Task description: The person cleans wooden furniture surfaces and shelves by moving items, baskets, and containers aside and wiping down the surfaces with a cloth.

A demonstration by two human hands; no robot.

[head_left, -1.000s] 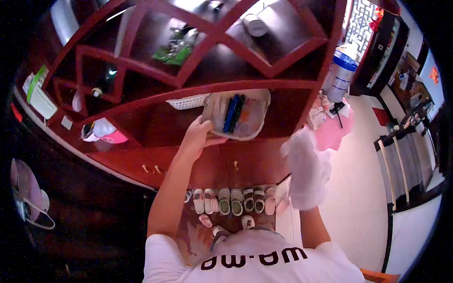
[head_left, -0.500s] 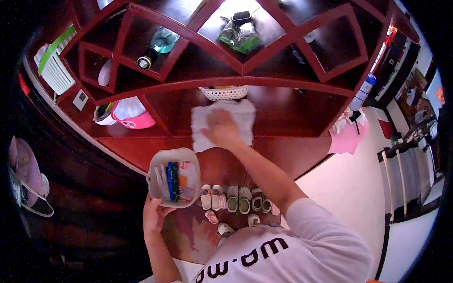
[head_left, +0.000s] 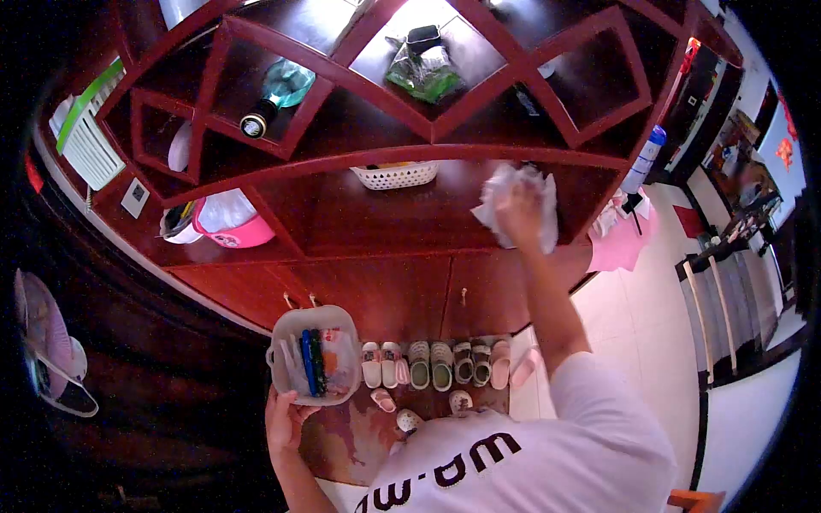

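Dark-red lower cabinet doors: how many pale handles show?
3: left handle and middle handle above the pale plastic bin, right handle beside the door seam. Others may be hidden.

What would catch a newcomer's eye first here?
Probably the dark red cabinet with diamond-shaped openings, filling the upper middle. Then the hands: the right on a white cloth at the open shelf, the left holding a pale container lower left. Shoes line up below the cabinet.
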